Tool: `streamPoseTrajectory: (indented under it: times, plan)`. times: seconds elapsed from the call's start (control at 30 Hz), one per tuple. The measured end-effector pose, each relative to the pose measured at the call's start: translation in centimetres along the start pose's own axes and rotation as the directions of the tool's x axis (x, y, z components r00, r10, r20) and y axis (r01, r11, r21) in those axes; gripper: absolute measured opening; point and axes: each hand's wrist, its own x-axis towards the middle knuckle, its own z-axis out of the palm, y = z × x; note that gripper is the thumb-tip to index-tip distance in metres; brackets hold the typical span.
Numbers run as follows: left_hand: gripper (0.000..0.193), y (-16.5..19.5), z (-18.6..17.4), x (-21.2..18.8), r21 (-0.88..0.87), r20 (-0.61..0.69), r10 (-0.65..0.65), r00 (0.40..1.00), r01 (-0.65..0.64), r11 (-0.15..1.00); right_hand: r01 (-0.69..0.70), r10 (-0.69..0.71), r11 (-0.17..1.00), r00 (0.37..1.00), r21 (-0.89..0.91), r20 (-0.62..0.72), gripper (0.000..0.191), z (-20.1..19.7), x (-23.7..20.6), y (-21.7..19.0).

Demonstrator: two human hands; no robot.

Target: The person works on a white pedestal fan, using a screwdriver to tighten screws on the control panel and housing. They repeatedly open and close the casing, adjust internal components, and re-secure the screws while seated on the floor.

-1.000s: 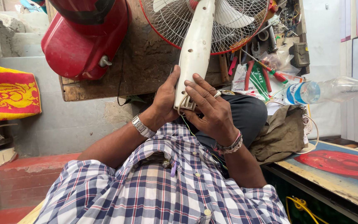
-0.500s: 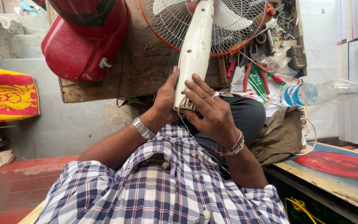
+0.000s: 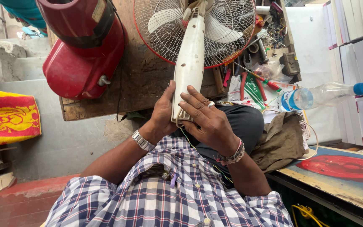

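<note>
Change since earlier frame: almost nothing is seen to have shifted; the hands are kept on the fan's stem as before, and the view has only drifted slightly.
Left hand (image 3: 161, 115): wrapped around the lower end of the white fan stem (image 3: 190, 63) from its 9 o'clock side, thumb raised along the stem; a metal wristwatch (image 3: 143, 141) is worn on the wrist.
Right hand (image 3: 209, 122): laid over the stem's bottom end from the 3 o'clock side, fingers spread and pressed on the plastic; a ring and a beaded bracelet (image 3: 232, 155) are worn.
Fan: a white-bladed fan with a red-rimmed wire guard (image 3: 194, 29) is lying on the wooden desk (image 3: 139, 84), its head at 12 o'clock from the hands and its stem running down to them over the lap.
Wires: thin wires (image 3: 185, 136) are seen coming out at the stem's bottom end, between the two hands.
Red container (image 3: 82, 50): placed on the desk at 10 o'clock from the hands, well apart from the fan stem.
Tools: pliers and screwdrivers (image 3: 253, 82) are scattered at 2 o'clock, just beside the guard.
Plastic bottle (image 3: 320, 94): lying on its side at 3 o'clock, blue cap pointing away.
Cloth (image 3: 282, 141): a drab rag is bunched beside the right forearm.
</note>
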Motion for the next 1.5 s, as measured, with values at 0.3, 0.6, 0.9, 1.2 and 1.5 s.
streamPoseTrajectory:
  times: [0.3, 0.6, 0.9, 1.2, 1.5]
  plan:
    - [0.066, 0.1, -0.4, 0.1, -0.007, -0.051, 0.009, 0.999, -0.010, 1.000, -0.032, 0.033, 0.999, 0.999, 0.039, -0.019, 0.049, -1.4, 0.1, -0.3]
    - [0.072, -0.4, 0.8, 1.3, 0.043, -0.102, 0.025, 0.994, -0.021, 0.999, -0.002, 0.002, 0.999, 1.000, -0.051, 0.001, 0.044, 0.0, -0.6, -0.8]
    - [0.074, -0.6, 2.0, 0.8, 0.077, -0.095, 0.008, 0.995, 0.000, 0.997, -0.111, 0.113, 0.992, 0.993, 0.059, -0.035, 0.050, -0.2, -1.1, -0.7]
    - [0.074, -1.1, 0.6, 0.1, 0.060, -0.088, -0.029, 0.996, 0.034, 0.998, -0.163, 0.164, 0.986, 0.986, 0.029, -0.020, 0.053, 1.4, -2.3, -1.0]
    - [0.076, 0.2, -3.5, 2.3, 0.086, 0.119, -0.092, 0.989, 0.083, 0.993, -0.261, 0.260, 0.944, 0.965, 0.202, 0.033, 0.068, 0.0, -3.5, 0.0]
